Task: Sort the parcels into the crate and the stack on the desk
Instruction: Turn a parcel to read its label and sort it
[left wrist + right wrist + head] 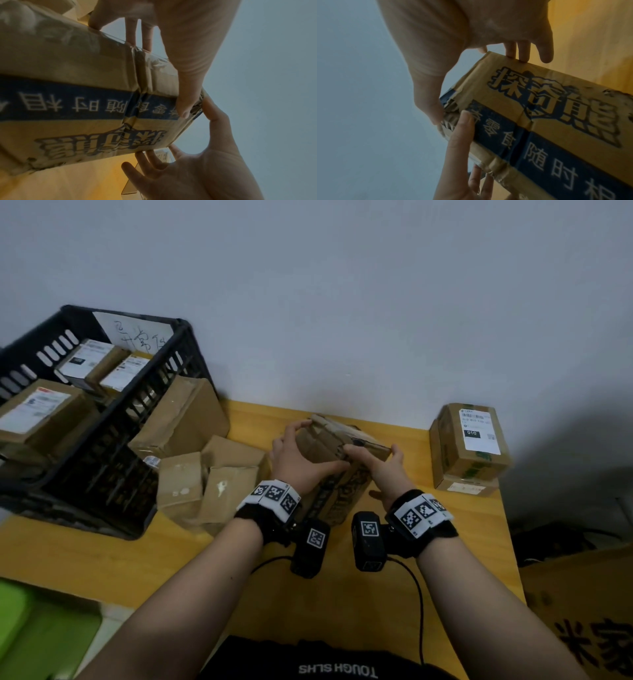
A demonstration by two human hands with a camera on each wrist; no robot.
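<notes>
Pale grey wall behind, yellow wooden desk (394,419) below. Black plastic crate (102,474) at far left, already carrying at least 3 labelled parcels (87,361). Loose pile of plain brown cartons (205,474) just beside the crate's right wall, not yet sorted. Stack of 2 labelled boxes (469,446) at the desk's far right edge, well apart from the crate.

Printed carton with a blue band (337,474) at desk centre, tilted up on its near edge, between both hands. Left hand (301,457) curled round its left end: fingers over the far top edge, thumb pressed on the blue band in the left wrist view (185,105). Right hand (383,467) gripping the right end: fingertips (518,54) hooked on the top edge, thumb on the torn corner. Label side of this carton not visible, so destination impossible to tell.

Judged progress: partway. Several parcels placed in the crate, 2 on the stack, 1 in hand, roughly 4 or 5 left in the pile, exact count hidden by overlap.
</notes>
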